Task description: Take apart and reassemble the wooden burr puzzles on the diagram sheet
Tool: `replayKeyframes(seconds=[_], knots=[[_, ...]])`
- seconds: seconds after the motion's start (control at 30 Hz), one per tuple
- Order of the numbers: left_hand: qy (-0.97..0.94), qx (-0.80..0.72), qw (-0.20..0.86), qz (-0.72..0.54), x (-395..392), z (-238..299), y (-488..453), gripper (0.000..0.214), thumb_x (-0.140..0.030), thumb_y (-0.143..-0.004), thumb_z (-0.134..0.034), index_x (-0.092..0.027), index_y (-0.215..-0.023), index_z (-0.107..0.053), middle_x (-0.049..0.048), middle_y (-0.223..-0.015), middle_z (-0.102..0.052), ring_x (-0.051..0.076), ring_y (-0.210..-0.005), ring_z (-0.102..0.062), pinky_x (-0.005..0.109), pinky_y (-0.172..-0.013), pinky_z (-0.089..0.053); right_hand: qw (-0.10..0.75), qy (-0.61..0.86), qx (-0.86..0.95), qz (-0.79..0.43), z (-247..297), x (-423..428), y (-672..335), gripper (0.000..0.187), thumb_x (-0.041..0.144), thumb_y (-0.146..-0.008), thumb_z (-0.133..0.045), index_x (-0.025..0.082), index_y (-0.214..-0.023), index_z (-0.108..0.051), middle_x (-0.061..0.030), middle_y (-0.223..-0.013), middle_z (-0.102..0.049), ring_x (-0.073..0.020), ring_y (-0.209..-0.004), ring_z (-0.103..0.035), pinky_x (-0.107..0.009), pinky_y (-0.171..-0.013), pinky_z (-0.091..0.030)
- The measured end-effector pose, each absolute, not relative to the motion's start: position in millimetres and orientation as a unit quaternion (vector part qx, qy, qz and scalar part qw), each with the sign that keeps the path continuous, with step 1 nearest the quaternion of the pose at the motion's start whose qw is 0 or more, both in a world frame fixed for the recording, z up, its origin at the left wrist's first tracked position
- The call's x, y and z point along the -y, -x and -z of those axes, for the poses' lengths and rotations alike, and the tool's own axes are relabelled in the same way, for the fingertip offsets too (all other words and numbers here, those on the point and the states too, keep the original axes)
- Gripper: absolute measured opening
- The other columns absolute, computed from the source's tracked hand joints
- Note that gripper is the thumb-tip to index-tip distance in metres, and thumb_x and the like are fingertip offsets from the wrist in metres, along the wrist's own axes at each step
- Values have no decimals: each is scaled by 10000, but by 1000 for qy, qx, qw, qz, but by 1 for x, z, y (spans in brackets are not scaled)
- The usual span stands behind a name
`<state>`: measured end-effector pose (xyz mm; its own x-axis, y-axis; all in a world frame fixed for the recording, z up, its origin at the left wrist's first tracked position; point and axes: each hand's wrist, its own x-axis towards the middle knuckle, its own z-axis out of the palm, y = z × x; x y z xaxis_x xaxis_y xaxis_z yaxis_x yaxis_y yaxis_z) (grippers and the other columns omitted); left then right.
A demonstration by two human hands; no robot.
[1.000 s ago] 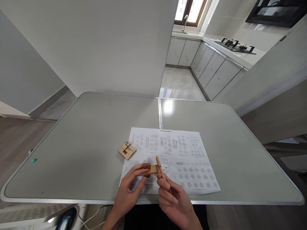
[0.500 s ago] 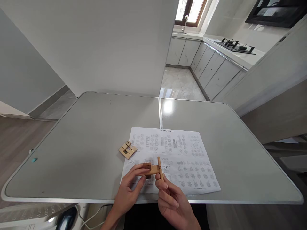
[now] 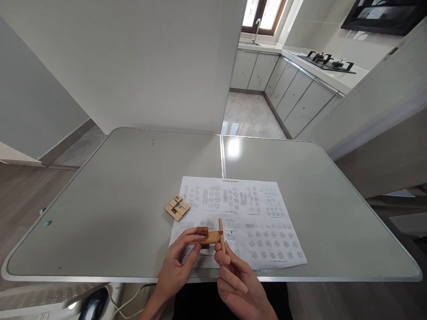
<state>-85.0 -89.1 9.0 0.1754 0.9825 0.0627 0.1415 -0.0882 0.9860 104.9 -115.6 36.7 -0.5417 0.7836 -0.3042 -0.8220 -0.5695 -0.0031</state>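
Observation:
Over the near part of a printed sheet (image 3: 263, 209), my left hand (image 3: 176, 262) grips a wooden puzzle piece (image 3: 213, 238), a flat bar with a darker block on its left end. Fingers lie along its top and the thumb is below. My right hand (image 3: 236, 280) pinches a thin wooden stick (image 3: 220, 226) between thumb and forefinger. The stick stands crosswise at the bar's right end and appears to touch it; whether it passes through cannot be made out. Left of these, several small wooden blocks (image 3: 177, 208), one marked 3, lie grouped on the sheet's left edge.
A grey table (image 3: 100, 213) with a metal rim spreads around the sheet. A small teal object (image 3: 47, 223) lies near its left edge. Below the table at the left are a dark mouse-like object (image 3: 93, 304) and a cable (image 3: 133, 298).
Both hands, with the wooden piece and stick, have shifted slightly left. The stick looks a little more upright. The grouped blocks and the sheet lie as before.

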Motion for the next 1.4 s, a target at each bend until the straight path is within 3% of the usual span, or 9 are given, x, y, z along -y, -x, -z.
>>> replayKeyframes(seconds=[0.2, 0.4, 0.67, 0.9, 1.13, 1.4], knots=[[-588, -465, 495, -440, 89, -10, 86, 229, -380, -1032, -613, -225, -1080, -775, 132, -1273, -724, 284, -1249, -672, 399, -1078, -553, 454, 153, -90, -873, -31, 116, -101, 283, 333, -896, -876, 113, -990, -725, 70, -696, -672, 45, -317, -252, -107, -336, -267], [-579, -482, 492, -436, 89, -7, 86, 218, -370, -1030, -622, -231, -1118, -766, 119, -1303, -703, 266, -1261, -662, 367, -1087, -542, 452, 144, -102, -874, -29, 119, -100, 240, 305, -897, -875, 122, -967, -736, 88, -648, -653, 36, -336, -235, -102, -361, -281], [-596, -481, 498, -406, 90, -12, 79, 250, -388, -1033, -606, -241, -1147, -774, 116, -1355, -706, 276, -1281, -664, 403, -1128, -525, 425, 130, -112, -889, -25, 126, -84, 327, 335, -856, -917, 115, -988, -714, 102, -662, -617, 33, -363, -219, -110, -379, -245], [-603, -443, 534, -394, 88, -22, 76, 298, -374, -1076, -520, -263, -1239, -743, 104, -1541, -595, 285, -1438, -552, 450, -1208, -456, 436, 126, -115, -884, -28, 124, -81, 329, 319, -847, -923, 117, -980, -700, 116, -629, -483, 2, -425, -237, -126, -417, -250], [-543, -520, 519, -406, 87, -15, 79, 328, -509, -1032, -574, -245, -1136, -738, 84, -1246, -744, 252, -1173, -700, 357, -1041, -565, 428, 134, -98, -888, -27, 124, -74, 333, 358, -864, -903, 120, -983, -704, 121, -607, -404, -22, -444, -195, -140, -423, -232], [-407, -540, 582, -451, 85, -14, 72, 334, -508, -916, -746, -225, -1079, -671, 67, -1174, -746, 230, -1094, -725, 314, -961, -591, 416, 163, -57, -893, -31, 117, -59, 375, 438, -867, -880, 124, -974, -706, 81, -653, -544, -13, -433, -275, -152, -419, -245]])
